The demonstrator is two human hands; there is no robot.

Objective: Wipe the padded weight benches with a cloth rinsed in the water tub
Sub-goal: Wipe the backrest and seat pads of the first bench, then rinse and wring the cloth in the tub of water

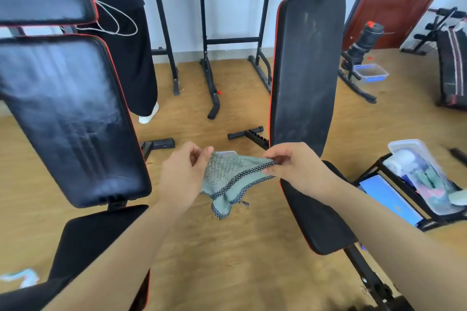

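A grey-green cloth (225, 179) with a checked black-and-white hem hangs stretched between my hands above the wooden floor. My left hand (183, 174) pinches its left edge and my right hand (293, 166) pinches the hem on the right. A black padded bench with red piping (65, 118) stands on the left, its backrest raised and streaked with a wet sheen. A second black bench (305, 70) rises on the right with a dusty backrest, its seat pad (321, 219) below my right forearm. A clear tub with a blue rim (371, 73) sits on the floor far right.
Black rack uprights (208, 40) stand along the back wall. A person in black trousers and a white shoe (149, 113) stands behind the left bench. A low rack at right holds a clear lidded box of cloths (424, 177). Another exercise machine (452, 58) fills the far right corner.
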